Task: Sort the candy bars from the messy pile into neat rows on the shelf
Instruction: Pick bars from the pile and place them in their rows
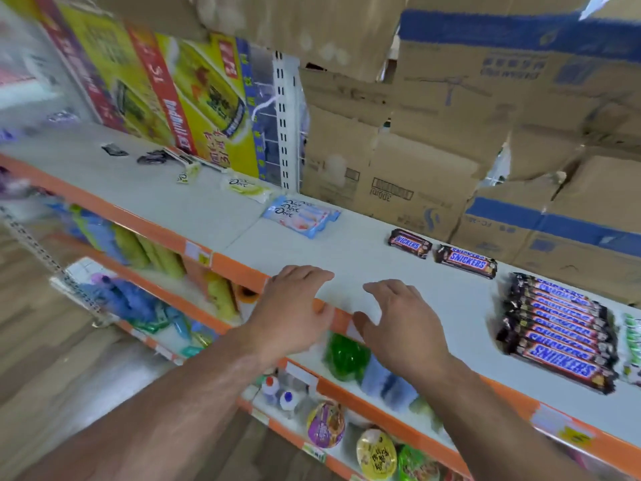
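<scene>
While draped over the front of the shelf (364,251), left hand (295,307): wide, holding nothing; fingers laid on the white top, thumb against the orange lip (239,272); well left of the Snickers row (555,328).
right hand (399,324): wide too, fingers spread and slightly bent, nothing held; between the left hand and the Snickers row, nearer the left hand; touching the top or just above it, cannot tell.
Snickers row: landmark; bars packed side by side, long edges touching, lying toward the right end of the shelf, front bar close to the lip.
loose Snickers bars (465,262): two, behind and left of the Snickers row, near the back of the shelf; one just past the row's far end, the other (410,243) just left of that, a slim gap between.
blue Dove packs (301,215): small overlapped heap, well left of the Snickers row, beyond both loose bars.
green Dove pack (247,188): farther left again, lying alone.
dark wrappers (152,156): farthest left of the Snickers row; blurred, kind unreadable.
green-and-white packs (633,338): just right of the Snickers row, cut by the frame edge.
cardboard boxes (416,151): stacked behind the Snickers row, along the back of the shelf.
lower shelves (374,411): below the Snickers row; bottles and round tubs, blurred.
</scene>
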The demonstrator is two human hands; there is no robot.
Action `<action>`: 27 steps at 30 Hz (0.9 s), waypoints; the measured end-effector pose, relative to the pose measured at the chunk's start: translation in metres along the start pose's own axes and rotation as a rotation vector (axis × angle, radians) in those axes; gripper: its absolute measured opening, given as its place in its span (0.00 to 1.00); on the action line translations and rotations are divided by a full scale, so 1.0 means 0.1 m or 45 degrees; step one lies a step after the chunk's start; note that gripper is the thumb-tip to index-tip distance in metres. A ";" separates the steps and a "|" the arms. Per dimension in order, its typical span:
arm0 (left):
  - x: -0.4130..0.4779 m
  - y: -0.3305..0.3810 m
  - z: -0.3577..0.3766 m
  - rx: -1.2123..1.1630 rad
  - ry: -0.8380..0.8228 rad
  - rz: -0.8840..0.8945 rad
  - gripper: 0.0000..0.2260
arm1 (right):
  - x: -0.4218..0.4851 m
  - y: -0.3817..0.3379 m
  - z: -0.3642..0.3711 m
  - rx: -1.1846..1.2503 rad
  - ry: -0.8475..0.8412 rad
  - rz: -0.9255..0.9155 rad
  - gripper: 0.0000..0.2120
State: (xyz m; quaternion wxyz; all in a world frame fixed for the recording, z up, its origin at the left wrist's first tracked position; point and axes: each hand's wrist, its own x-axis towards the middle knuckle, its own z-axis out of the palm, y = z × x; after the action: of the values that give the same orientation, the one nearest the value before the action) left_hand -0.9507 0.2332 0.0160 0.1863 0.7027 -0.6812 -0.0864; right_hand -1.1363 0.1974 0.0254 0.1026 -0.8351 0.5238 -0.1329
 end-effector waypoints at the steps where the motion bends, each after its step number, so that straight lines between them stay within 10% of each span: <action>1: -0.02 -0.19 -0.09 -0.003 0.010 -0.012 0.24 | 0.09 -0.19 0.06 0.007 -0.009 -0.009 0.25; 27: 0.66 -3.69 -1.39 -0.012 0.098 -0.430 0.25 | 2.85 -3.20 1.50 0.108 -0.267 -0.329 0.24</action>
State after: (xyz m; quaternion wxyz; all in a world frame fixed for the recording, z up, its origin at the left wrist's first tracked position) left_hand -0.5534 0.1885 0.0118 0.1986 0.8090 -0.5454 -0.0927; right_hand -0.6970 0.0826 0.0163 0.1741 -0.8996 0.3925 -0.0792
